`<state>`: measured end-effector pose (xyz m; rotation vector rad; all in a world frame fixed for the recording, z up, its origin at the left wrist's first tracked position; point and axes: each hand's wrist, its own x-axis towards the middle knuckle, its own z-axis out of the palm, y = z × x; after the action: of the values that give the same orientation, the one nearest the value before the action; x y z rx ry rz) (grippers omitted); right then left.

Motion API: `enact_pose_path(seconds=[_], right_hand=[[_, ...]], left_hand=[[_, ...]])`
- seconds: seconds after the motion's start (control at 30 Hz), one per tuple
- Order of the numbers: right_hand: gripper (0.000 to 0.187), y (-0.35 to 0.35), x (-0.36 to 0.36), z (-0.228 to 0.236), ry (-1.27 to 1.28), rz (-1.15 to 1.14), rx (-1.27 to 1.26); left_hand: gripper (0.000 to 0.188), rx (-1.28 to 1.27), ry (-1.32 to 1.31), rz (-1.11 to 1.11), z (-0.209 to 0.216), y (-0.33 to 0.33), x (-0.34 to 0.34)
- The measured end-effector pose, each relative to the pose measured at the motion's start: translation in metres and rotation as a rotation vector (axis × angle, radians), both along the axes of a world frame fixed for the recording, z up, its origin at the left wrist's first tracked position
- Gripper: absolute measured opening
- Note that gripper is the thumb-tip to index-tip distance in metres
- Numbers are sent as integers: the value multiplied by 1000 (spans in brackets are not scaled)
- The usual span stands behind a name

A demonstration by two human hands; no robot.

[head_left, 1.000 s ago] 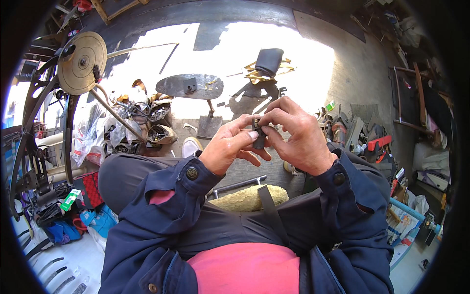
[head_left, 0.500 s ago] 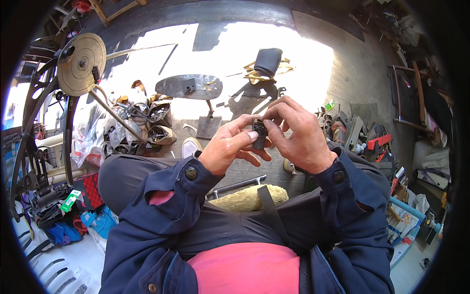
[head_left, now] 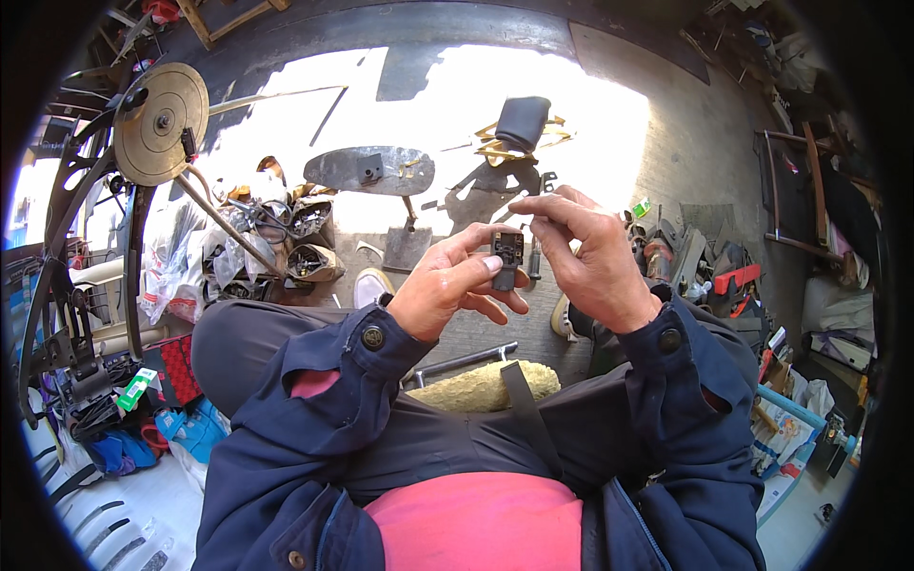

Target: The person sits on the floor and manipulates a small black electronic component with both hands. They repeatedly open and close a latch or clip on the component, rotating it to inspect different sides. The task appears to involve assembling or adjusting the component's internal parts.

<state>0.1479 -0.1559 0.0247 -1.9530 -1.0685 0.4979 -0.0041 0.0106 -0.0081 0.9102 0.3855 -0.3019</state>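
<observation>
My left hand (head_left: pixel 433 290) grips a small black rectangular part (head_left: pixel 506 252) between thumb and fingers, in front of my lap. Its top face shows a recess and small pale metal bits; I cannot make out its exact kind. Just right of it, my right hand (head_left: pixel 605 271) is raised with the index finger stretched out and the thumb apart from it. No object shows between those fingers, and they do not touch the part. Below both hands, a fuzzy yellow pad (head_left: pixel 495 385) lies by my lap, crossed by a black strap (head_left: pixel 529 409).
A large metal wheel (head_left: pixel 157 124) on a black stand rises at the left. Plastic bags (head_left: pixel 176 271) and open sacks of parts sit beneath it. Ahead are an oval dark board (head_left: pixel 333 169) and a black-seated stool (head_left: pixel 522 122). Tools and a red piece (head_left: pixel 735 277) crowd the right.
My right hand has drawn back from the black part toward the right, its fingers parting. The left hand keeps hold, and more of the part's top face shows.
</observation>
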Motion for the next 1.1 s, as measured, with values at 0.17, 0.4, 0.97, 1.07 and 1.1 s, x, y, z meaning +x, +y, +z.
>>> enact_pose_path(seconds=[0.17, 0.4, 0.97, 1.07, 1.1], right_hand=[[19, 0, 1, 0, -24, 16, -37], [20, 0, -1, 3, -21, -6, -117], [16, -1, 0, 5, 359, -79, -90], [16, -1, 0, 5, 516, -143, -4], [16, -2, 1, 5, 580, -150, 42]], left_hand=[[55, 7, -3, 3, 1, 0, 0], [54, -1, -2, 5, 1, 0, 0], [56, -14, -29, 16, -1, 1, 0], [56, -12, -24, 13, 0, 1, 0], [56, -16, -21, 11, 1, 1, 0]])
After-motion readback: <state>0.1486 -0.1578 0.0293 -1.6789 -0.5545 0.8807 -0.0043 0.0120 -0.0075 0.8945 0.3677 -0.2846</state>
